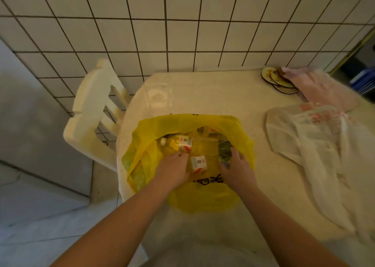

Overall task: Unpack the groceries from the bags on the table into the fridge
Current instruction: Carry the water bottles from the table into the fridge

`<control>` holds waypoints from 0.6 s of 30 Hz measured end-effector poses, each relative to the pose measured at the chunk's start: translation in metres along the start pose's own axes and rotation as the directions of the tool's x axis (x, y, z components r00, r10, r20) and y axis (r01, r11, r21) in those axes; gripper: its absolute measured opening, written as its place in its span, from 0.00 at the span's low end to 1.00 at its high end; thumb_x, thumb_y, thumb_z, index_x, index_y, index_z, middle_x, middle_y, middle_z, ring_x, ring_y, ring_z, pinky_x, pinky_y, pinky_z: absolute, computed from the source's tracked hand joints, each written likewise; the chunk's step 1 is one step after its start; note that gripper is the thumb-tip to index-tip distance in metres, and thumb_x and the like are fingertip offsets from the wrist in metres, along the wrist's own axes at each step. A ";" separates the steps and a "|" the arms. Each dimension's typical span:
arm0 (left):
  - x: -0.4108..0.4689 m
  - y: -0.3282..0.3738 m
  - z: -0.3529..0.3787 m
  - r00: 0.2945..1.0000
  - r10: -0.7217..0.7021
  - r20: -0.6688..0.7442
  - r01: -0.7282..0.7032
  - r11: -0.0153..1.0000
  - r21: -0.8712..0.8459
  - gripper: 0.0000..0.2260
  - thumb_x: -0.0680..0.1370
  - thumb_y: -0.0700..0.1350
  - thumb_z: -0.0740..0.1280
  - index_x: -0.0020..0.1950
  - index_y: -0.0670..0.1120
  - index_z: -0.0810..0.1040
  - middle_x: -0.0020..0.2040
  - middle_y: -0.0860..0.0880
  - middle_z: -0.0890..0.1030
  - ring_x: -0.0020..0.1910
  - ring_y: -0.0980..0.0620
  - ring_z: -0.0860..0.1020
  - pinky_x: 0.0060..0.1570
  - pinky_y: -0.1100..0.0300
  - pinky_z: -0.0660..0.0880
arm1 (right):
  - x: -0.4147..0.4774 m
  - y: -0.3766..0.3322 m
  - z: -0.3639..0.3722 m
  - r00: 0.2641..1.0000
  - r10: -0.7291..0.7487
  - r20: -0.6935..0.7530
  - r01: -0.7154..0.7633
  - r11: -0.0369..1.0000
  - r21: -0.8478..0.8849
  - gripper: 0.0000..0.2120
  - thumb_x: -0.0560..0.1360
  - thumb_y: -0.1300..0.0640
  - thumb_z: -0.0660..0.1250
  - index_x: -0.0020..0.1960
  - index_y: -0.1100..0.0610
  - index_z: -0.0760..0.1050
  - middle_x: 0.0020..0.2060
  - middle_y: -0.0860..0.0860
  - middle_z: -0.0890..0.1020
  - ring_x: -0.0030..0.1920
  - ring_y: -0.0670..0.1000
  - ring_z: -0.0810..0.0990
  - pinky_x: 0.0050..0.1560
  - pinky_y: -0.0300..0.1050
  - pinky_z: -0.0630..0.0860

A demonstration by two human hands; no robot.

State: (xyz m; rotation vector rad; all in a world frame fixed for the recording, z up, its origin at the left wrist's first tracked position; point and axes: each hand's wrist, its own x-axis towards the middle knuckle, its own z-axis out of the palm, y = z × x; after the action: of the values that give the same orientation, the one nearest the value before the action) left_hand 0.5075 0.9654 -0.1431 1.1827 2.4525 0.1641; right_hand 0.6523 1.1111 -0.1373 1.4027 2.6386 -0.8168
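Both hands are inside the yellow bag (203, 199) on the table (223, 96). The left hand (174, 170) bends its fingers down beside a bottle (199, 163). The right hand (237, 168) spreads over a dark packet (224, 148). Whether either one grips anything, I cannot tell. A 2nd bottle (182, 142) lies flat behind. A smooth bottle could slip from a loose hold. The thin bag could also lift with it, spilling the rest toward the table edge.

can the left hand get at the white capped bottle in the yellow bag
Probably yes: the yellow bag gapes open, the bottle lies uncovered on top, and the left hand is inside, right beside it.
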 end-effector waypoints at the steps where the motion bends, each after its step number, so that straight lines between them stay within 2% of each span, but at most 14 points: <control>1: 0.008 -0.001 0.000 0.999 -0.001 0.039 0.000 0.999 0.042 0.27 0.77 0.57 0.69 0.73 0.50 0.69 0.69 0.48 0.74 0.66 0.46 0.75 0.61 0.50 0.75 | 0.005 -0.001 0.002 1.000 0.025 0.002 -0.025 1.000 0.010 0.35 0.79 0.43 0.64 0.78 0.53 0.53 0.71 0.57 0.67 0.65 0.60 0.74 0.56 0.56 0.76; 3: 0.021 -0.003 0.002 0.995 -0.008 0.097 -0.004 0.993 0.117 0.27 0.75 0.57 0.70 0.72 0.51 0.69 0.67 0.48 0.76 0.63 0.45 0.77 0.57 0.49 0.75 | 0.014 -0.005 0.007 0.997 0.081 0.004 -0.081 0.995 0.062 0.39 0.78 0.43 0.65 0.79 0.52 0.47 0.71 0.58 0.66 0.64 0.62 0.75 0.53 0.57 0.77; 7: 0.035 -0.004 0.009 0.987 -0.028 0.158 -0.006 0.979 0.205 0.25 0.74 0.52 0.71 0.69 0.48 0.69 0.63 0.47 0.78 0.59 0.45 0.79 0.50 0.50 0.76 | 0.030 -0.015 0.014 0.989 0.151 -0.005 -0.149 0.978 0.146 0.45 0.77 0.47 0.69 0.80 0.53 0.41 0.74 0.61 0.61 0.68 0.64 0.71 0.60 0.59 0.74; 9: 0.041 -0.003 0.012 0.980 -0.047 0.196 0.000 0.972 0.234 0.26 0.74 0.50 0.72 0.69 0.47 0.67 0.62 0.47 0.78 0.58 0.45 0.80 0.47 0.51 0.76 | 0.038 -0.018 0.014 0.982 0.187 -0.022 -0.180 0.966 0.185 0.45 0.76 0.49 0.71 0.80 0.53 0.42 0.74 0.62 0.59 0.67 0.65 0.71 0.59 0.59 0.74; 13: 0.049 0.001 0.015 0.965 -0.076 0.251 0.019 0.975 0.220 0.30 0.74 0.49 0.73 0.72 0.46 0.65 0.62 0.46 0.77 0.58 0.45 0.80 0.46 0.52 0.75 | 0.048 -0.017 0.015 0.974 0.227 -0.025 -0.214 0.946 0.243 0.41 0.77 0.54 0.71 0.79 0.53 0.47 0.72 0.62 0.61 0.64 0.65 0.73 0.56 0.57 0.76; 15: 0.051 0.000 0.016 0.966 -0.071 0.247 0.025 0.982 0.185 0.31 0.74 0.49 0.73 0.73 0.46 0.64 0.62 0.46 0.77 0.58 0.45 0.80 0.46 0.52 0.75 | 0.048 -0.014 0.013 0.973 0.230 -0.027 -0.214 0.938 0.274 0.38 0.78 0.56 0.70 0.79 0.54 0.50 0.70 0.62 0.65 0.63 0.64 0.74 0.54 0.54 0.75; 18: 0.051 -0.002 0.017 0.970 -0.072 0.234 0.062 0.997 0.051 0.31 0.75 0.50 0.72 0.74 0.46 0.63 0.63 0.45 0.77 0.59 0.44 0.80 0.51 0.50 0.79 | 0.045 -0.007 0.004 0.971 0.232 -0.056 -0.200 0.918 0.341 0.35 0.78 0.54 0.69 0.78 0.55 0.54 0.67 0.59 0.72 0.61 0.60 0.76 0.50 0.49 0.72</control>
State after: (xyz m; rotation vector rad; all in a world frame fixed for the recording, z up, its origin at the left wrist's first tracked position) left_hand 0.4844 1.0020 -0.1755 1.0679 2.2931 -0.0472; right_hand 0.6193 1.1404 -0.1504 1.8161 2.4272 -1.2397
